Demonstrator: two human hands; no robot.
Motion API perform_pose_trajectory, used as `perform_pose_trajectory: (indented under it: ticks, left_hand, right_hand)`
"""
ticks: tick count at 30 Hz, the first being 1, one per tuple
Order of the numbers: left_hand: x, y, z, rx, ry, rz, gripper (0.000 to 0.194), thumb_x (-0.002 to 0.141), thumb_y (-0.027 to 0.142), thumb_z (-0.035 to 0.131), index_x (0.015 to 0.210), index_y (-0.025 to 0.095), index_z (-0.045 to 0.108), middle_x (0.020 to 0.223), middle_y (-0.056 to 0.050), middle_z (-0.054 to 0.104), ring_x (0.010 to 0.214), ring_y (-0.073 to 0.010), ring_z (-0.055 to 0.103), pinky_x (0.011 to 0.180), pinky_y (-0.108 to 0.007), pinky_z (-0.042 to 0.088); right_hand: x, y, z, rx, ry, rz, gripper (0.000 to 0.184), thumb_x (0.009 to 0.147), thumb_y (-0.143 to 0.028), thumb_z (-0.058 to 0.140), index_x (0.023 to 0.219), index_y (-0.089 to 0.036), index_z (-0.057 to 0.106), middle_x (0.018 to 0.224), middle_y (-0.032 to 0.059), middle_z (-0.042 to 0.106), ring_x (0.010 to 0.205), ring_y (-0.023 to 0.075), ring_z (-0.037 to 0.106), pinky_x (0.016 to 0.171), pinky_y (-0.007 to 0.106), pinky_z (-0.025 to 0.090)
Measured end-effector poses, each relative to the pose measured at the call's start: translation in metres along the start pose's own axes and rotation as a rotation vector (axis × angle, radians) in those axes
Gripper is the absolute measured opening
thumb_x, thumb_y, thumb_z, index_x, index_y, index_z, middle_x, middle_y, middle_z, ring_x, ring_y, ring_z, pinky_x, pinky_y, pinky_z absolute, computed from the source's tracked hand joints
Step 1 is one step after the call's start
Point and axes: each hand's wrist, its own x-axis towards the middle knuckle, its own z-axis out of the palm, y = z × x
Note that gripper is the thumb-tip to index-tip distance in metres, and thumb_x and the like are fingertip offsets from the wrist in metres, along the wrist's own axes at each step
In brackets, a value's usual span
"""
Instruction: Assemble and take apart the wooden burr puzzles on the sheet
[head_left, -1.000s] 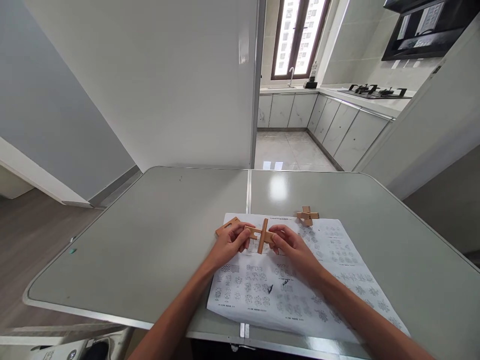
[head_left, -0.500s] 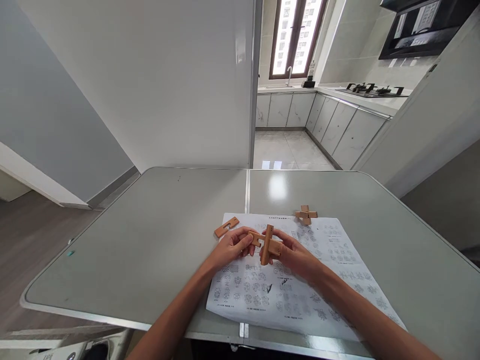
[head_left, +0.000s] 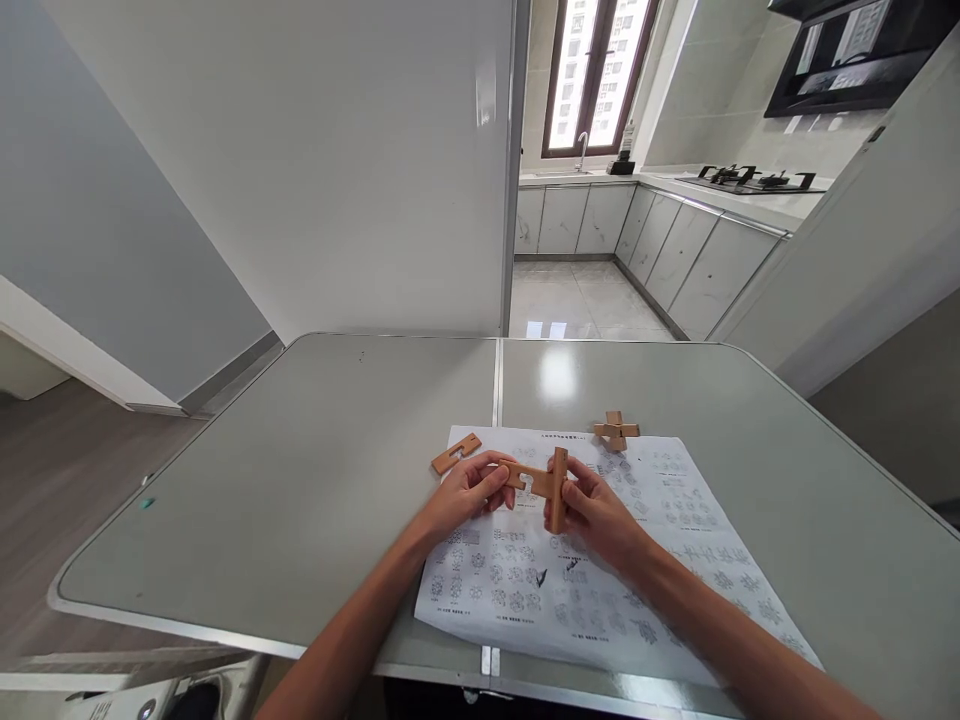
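My left hand [head_left: 474, 490] pinches the left end of a flat, notched wooden puzzle piece [head_left: 538, 481]. My right hand [head_left: 596, 505] grips a wooden puzzle bar [head_left: 558, 490], which stands upright across the right end of the flat piece. Whether the two are locked together I cannot tell. Just beyond my left hand lies another notched wooden piece [head_left: 456, 454], partly over the paper's edge. Under both hands a printed sheet [head_left: 517, 600] with rows of small diagrams is spread out.
An assembled wooden cross puzzle [head_left: 616, 431] sits at the sheet's far edge. The grey table [head_left: 300, 500] has a metal seam [head_left: 497, 385] down its middle. A small green bit [head_left: 147, 503] lies near the left edge. Beyond is a kitchen with a stove [head_left: 754, 180].
My right hand has moved right with the upright bar, which now stands at the flat piece's right end, so more of the notch shows. My left hand has barely moved.
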Motion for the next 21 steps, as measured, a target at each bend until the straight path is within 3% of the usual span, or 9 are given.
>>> perform_pose_trajectory:
  ticks: [7,16,21]
  left_hand:
    - [-0.001,0.002,0.003,-0.034,0.047,0.009,0.051,0.092,0.062,0.07,0.113,0.015,0.069,0.069,-0.001,0.067,0.054,-0.0092,0.047,0.051,-0.022,0.034]
    - [-0.003,0.003,0.003,-0.026,0.028,0.051,0.047,0.094,0.06,0.068,0.109,0.015,0.067,0.071,-0.002,0.068,0.053,-0.009,0.047,0.051,-0.023,0.031]
    - [-0.012,0.007,-0.008,0.019,0.208,0.103,0.043,0.095,0.06,0.066,0.102,0.017,0.063,0.071,0.0,0.065,0.052,-0.0091,0.045,0.051,-0.025,0.032]
  right_hand:
    - [-0.001,-0.005,0.002,0.077,0.066,0.044,0.059,0.069,-0.068,0.09,0.105,-0.026,0.067,0.064,-0.0003,0.068,0.06,0.0212,0.067,0.061,0.032,0.049]
    - [-0.006,-0.01,0.002,0.012,0.018,-0.008,0.049,0.081,-0.064,0.083,0.104,-0.023,0.067,0.064,-0.0013,0.063,0.056,0.0167,0.059,0.054,0.029,0.043]
    - [-0.006,-0.029,-0.011,0.165,0.109,-0.117,0.045,0.08,-0.062,0.086,0.102,-0.028,0.067,0.065,-0.0047,0.057,0.052,0.0138,0.054,0.053,0.028,0.046]
